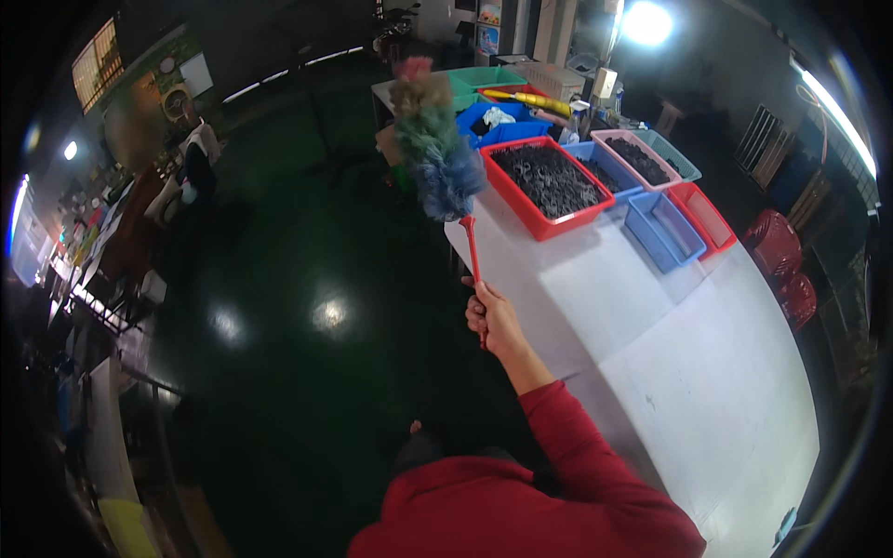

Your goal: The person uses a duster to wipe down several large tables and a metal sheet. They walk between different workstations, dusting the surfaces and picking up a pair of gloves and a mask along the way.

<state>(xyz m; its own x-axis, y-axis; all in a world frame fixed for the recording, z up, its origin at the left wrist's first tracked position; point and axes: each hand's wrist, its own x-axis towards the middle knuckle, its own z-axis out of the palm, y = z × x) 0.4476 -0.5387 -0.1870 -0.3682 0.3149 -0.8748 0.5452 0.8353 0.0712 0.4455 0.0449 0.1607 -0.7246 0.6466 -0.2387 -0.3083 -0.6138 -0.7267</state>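
Observation:
My right hand [493, 319] is wrapped round the red handle of a duster [437, 153] and holds it upright beside the table's left edge. Its fluffy head runs from pink through green to blue and looks blurred. Nearest to the duster, on the table, is a red tray [544, 228] full of small black curled pieces. I do not see my left hand. A small patch of skin shows by my dark trousers, and I cannot tell if it belongs to a hand or a foot.
The white table [688, 372] stretches along my right. At its far end stand a blue tray [665, 232], a pink tray [637, 158], more bins and a yellow tool [512, 96]. Red chairs [772, 244] stand beyond it. Left lies dark green floor [279, 251]; a person [200, 153] is farther off.

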